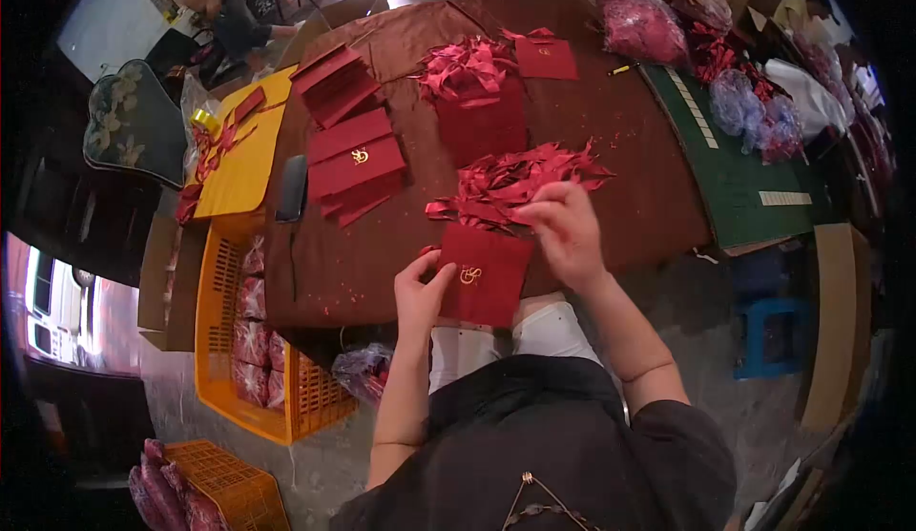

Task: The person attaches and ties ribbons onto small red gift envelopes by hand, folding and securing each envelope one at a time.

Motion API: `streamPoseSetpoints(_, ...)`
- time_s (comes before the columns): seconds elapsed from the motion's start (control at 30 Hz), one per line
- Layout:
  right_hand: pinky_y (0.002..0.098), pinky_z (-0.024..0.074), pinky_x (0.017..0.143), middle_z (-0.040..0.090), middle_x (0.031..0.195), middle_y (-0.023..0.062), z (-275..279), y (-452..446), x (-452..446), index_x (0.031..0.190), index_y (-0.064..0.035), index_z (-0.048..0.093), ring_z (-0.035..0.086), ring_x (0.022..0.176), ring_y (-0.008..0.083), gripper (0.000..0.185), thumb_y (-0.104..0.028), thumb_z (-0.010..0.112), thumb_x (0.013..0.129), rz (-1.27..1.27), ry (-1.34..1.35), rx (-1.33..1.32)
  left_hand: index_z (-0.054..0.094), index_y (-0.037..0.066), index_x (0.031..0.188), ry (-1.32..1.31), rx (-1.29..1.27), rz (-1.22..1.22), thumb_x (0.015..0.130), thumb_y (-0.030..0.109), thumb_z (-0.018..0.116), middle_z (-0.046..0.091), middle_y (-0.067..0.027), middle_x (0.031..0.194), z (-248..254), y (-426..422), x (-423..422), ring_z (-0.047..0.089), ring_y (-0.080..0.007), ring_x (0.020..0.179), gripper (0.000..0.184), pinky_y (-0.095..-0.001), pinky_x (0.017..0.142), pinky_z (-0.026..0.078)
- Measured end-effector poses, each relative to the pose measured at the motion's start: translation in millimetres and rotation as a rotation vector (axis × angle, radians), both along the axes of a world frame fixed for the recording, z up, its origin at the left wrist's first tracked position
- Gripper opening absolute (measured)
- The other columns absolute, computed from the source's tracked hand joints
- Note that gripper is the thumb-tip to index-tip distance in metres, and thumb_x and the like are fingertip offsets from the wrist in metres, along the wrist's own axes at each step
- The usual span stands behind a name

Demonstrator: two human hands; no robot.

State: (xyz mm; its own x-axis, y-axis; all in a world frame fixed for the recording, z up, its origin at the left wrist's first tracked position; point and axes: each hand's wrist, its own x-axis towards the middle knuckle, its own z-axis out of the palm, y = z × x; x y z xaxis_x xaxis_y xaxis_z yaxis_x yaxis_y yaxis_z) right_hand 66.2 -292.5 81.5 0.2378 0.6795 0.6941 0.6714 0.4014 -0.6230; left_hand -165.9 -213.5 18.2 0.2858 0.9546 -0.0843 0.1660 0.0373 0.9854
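Note:
A flat red pouch [489, 269] with a gold emblem lies at the table's front edge, its lower part hanging over my lap. My left hand [420, 292] grips its left side, thumb on the front near the emblem. My right hand [568, 235] is raised over the pouch's upper right corner, thumb and forefinger pinched together; what is between them, if anything, I cannot make out. Just beyond the pouch is a heap of shiny red ribbons [510, 183], close to the right fingertips.
More red pouches [358, 154] lie to the left, beside a dark phone [292, 187]. Ribbons [468, 68] top another stack at the back. A green board [706, 168] flanks the brown-covered table [620, 207]. An orange crate [215, 321] holds wrapped bundles. Other people are at the back.

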Motion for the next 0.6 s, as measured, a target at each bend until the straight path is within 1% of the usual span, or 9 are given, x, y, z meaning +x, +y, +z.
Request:
streamPoseSetpoints(0.03,0.039,0.0479,0.086,0.063,0.098,0.0097,-14.6,6.0,-15.0,0.099,-0.007,0.072,0.061,0.097,0.0299,0.015,-0.001,0.07,0.085,0.026,-0.014,-0.028,0.073,-0.004,0.111,-0.021,-0.021,0.004,0.086,0.007,0.075,0.074,-0.0026,0.091,2.0,-1.2,-0.6,0.065,-0.0083,0.081,0.028,-0.0251,0.077,0.053)
streamPoseSetpoints(0.07,0.0394,0.0482,0.085,0.065,0.097,0.01,-28.8,11.9,-28.0,0.099,-0.0068,0.072,0.062,0.096,0.0308,0.014,-0.003,0.071,0.085,0.049,-0.03,-0.056,0.072,-0.004,0.113,0.01,0.039,0.002,0.086,0.006,0.074,0.074,-0.0033,0.093,-3.4,0.1,-1.8,0.065,-0.0084,0.083,0.028,-0.0253,0.079,0.053)
streamPoseSetpoints(0.17,0.0421,0.0483,0.082,0.068,0.095,0.0108,-54.9,26.2,-60.1,0.098,-0.0056,0.069,0.064,0.091,0.0317,0.013,-0.007,0.072,0.085,0.023,0.025,-0.083,0.073,-0.004,0.112,-0.037,0.025,0.032,0.086,0.005,0.074,0.074,-0.0038,0.093,5.1,-5.4,-1.5,0.065,-0.0086,0.085,0.027,-0.0253,0.08,0.053)
streamPoseSetpoints(0.27,0.0423,0.0482,0.082,0.067,0.094,0.0102,-60.6,33.6,-68.6,0.096,-0.0053,0.067,0.063,0.09,0.0312,0.013,-0.009,0.073,0.084,0.041,-0.015,-0.101,0.074,-0.003,0.111,0.001,0.082,0.047,0.086,0.005,0.074,0.074,-0.0039,0.093,-2.5,-6.8,-3.5,0.066,-0.0089,0.086,0.026,-0.0255,0.081,0.052)
streamPoseSetpoints(0.33,0.0427,0.0476,0.082,0.066,0.093,0.0101,-59.8,35.5,-71.3,0.094,-0.0053,0.066,0.062,0.091,0.0314,0.012,-0.009,0.073,0.084,0.039,-0.034,-0.094,0.074,-0.002,0.11,-0.009,0.067,0.069,0.086,0.005,0.075,0.074,-0.0049,0.094,0.0,-10.7,-0.9,0.066,-0.0102,0.087,0.025,-0.0262,0.081,0.052)
streamPoseSetpoints(0.4,0.0432,0.0468,0.083,0.064,0.093,0.0106,-60.4,33.4,-74.1,0.095,-0.0051,0.065,0.061,0.091,0.0319,0.012,-0.007,0.071,0.085,0.043,-0.089,-0.106,0.074,-0.002,0.11,-0.002,0.138,0.088,0.085,0.006,0.076,0.074,-0.0063,0.096,0.3,-12.3,0.3,0.067,-0.0116,0.088,0.026,-0.0269,0.081,0.052)
streamPoseSetpoints(0.5,0.0425,0.0481,0.08,0.065,0.092,0.0103,-60.3,28.8,-79.4,0.092,-0.0055,0.066,0.062,0.09,0.032,0.01,-0.006,0.071,0.084,0.014,-0.076,-0.074,0.074,-0.002,0.109,-0.005,0.189,0.103,0.085,0.006,0.076,0.074,-0.0083,0.097,-8.8,-13.3,2.8,0.067,-0.0125,0.089,0.026,-0.0274,0.081,0.053)
streamPoseSetpoints(0.53,0.0426,0.0478,0.081,0.065,0.092,0.0108,-59.8,26.8,-79.0,0.092,-0.0052,0.065,0.062,0.09,0.0322,0.01,-0.007,0.071,0.084,0.018,-0.08,-0.1,0.074,-0.002,0.109,-0.005,0.189,0.101,0.085,0.006,0.076,0.074,-0.0083,0.097,-9.4,-14.4,3.3,0.067,-0.0125,0.089,0.026,-0.0274,0.081,0.053)
streamPoseSetpoints(0.6,0.0427,0.0479,0.081,0.065,0.092,0.0108,-61.5,24.5,-79.1,0.092,-0.0051,0.065,0.062,0.09,0.0323,0.01,-0.007,0.071,0.084,0.013,-0.077,-0.108,0.073,-0.002,0.111,0.004,0.218,0.086,0.085,0.007,0.076,0.074,-0.0112,0.1,-9.5,-16.6,4.2,0.069,-0.016,0.091,0.028,-0.0294,0.083,0.053)
